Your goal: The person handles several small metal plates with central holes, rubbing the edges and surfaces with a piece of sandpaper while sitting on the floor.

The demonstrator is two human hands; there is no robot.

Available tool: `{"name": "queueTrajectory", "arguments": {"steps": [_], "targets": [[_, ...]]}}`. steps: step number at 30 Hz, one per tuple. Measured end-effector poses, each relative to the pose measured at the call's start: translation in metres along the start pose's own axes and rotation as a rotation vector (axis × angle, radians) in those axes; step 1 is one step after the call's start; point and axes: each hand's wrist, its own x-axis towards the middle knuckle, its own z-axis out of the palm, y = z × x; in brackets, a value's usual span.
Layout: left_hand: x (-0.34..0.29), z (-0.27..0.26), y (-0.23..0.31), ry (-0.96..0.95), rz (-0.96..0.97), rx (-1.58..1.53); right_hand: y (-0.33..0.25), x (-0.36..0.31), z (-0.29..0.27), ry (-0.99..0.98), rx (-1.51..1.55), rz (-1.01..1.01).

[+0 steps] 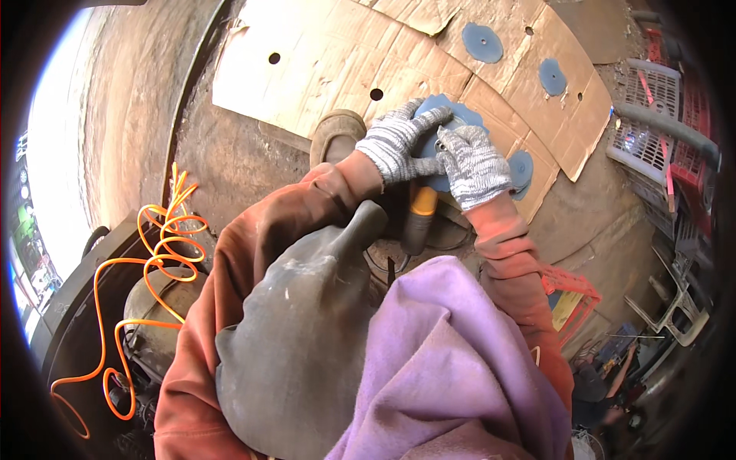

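A blue disc with a wavy, toothed-looking edge (469, 115) is between my hands, over the cardboard. My left hand (400, 144), in a grey-and-white knit glove, grips it from the left, fingers across its upper face and thumb along the lower side. My right hand (473, 165), gloved alike, is bent over the disc's right part with fingertips drawn together; what they pinch is hidden. Just below the hands is a yellow-and-dark cylindrical handle (420, 213); its upper end is covered.
More blue discs lie on the cardboard sheet (322, 57): one upper middle (482, 43), one farther right (552, 77), and some beside my right wrist (520, 170). An orange coiled hose (165, 249) hangs at left. Plastic crates (648, 115) stand at right.
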Motion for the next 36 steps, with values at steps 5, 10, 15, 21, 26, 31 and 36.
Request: {"name": "queueTrajectory", "arguments": {"steps": [5, 10, 15, 21, 26, 31, 36], "targets": [[0.002, -0.002, 0.003, -0.015, 0.016, 0.033, -0.003, 0.005, -0.015, -0.182, -0.083, 0.140], [0.000, -0.001, 0.000, -0.005, 0.011, 0.058, 0.005, 0.001, -0.008, -0.095, -0.044, 0.064], [0.001, 0.002, -0.002, 0.016, 0.038, 0.042, 0.005, 0.009, -0.009, -0.210, -0.132, -0.010], [0.002, -0.007, 0.006, -0.030, 0.030, 0.092, 0.000, 0.010, -0.005, -0.116, -0.201, -0.018], [0.004, -0.001, -0.003, -0.035, 0.054, 0.089, -0.017, 0.025, -0.021, -0.369, -0.154, 0.261], [0.002, -0.003, -0.001, -0.033, 0.036, 0.070, 0.007, 0.010, -0.012, -0.075, -0.017, -0.025], [0.004, -0.002, -0.001, -0.016, 0.058, 0.066, 0.007, 0.019, -0.008, -0.316, -0.125, -0.019]]}}
